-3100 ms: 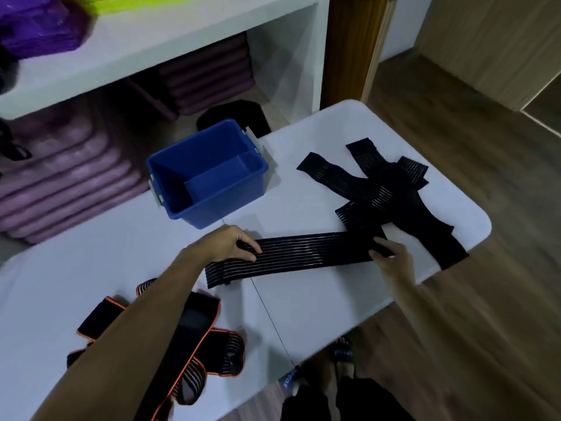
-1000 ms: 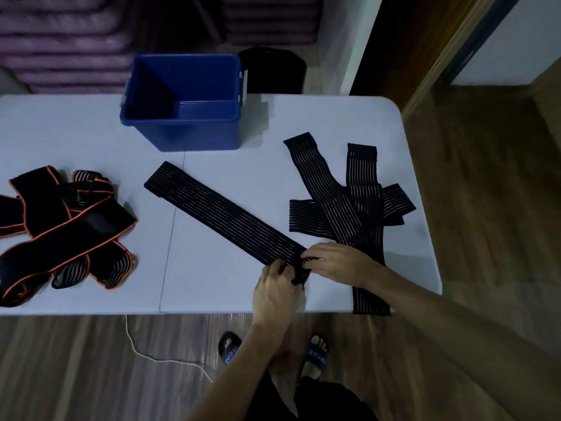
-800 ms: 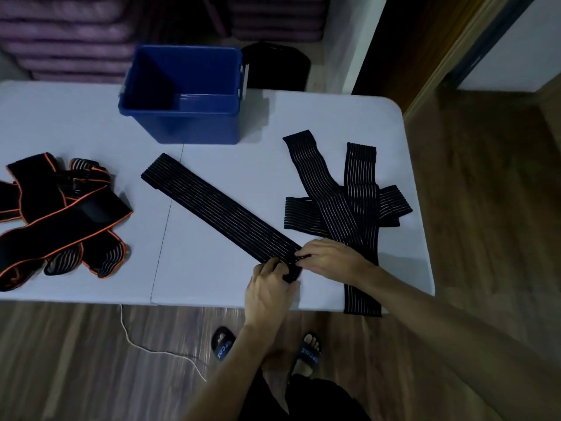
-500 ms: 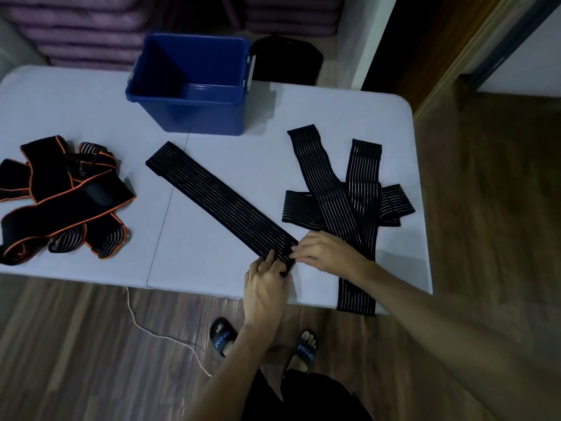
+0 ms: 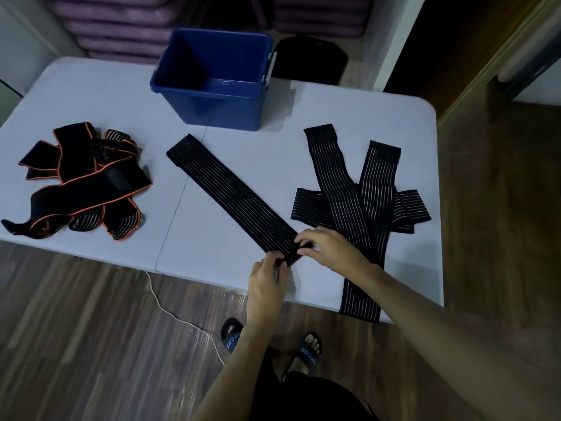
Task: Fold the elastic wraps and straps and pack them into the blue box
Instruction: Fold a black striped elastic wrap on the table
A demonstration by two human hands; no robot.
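A long black striped elastic wrap [image 5: 230, 196] lies diagonally across the white table [image 5: 121, 95], its far end near the blue box [image 5: 224, 107]. My left hand [image 5: 267, 284] and my right hand [image 5: 328, 247] both pinch the wrap's near end, where a small fold or roll is forming by the table's front edge. The blue box stands open at the back middle and looks empty. A pile of several more black striped wraps [image 5: 364, 196] lies to the right. Black straps with orange edging [image 5: 82, 183] are heaped at the left.
One wrap of the right pile hangs over the table's front edge [image 5: 361, 305]. A thin white cable [image 5: 179, 317] runs across the wooden floor. Purple mats [image 5: 121, 28] are stacked behind the table. A black object [image 5: 309, 59] sits behind the box. My sandalled feet [image 5: 306, 350] stand below.
Three seconds ago my hands held the wrap at both ends, stretched out. Now both are at its near end, fingers working it into a fold. The view has shifted slightly.
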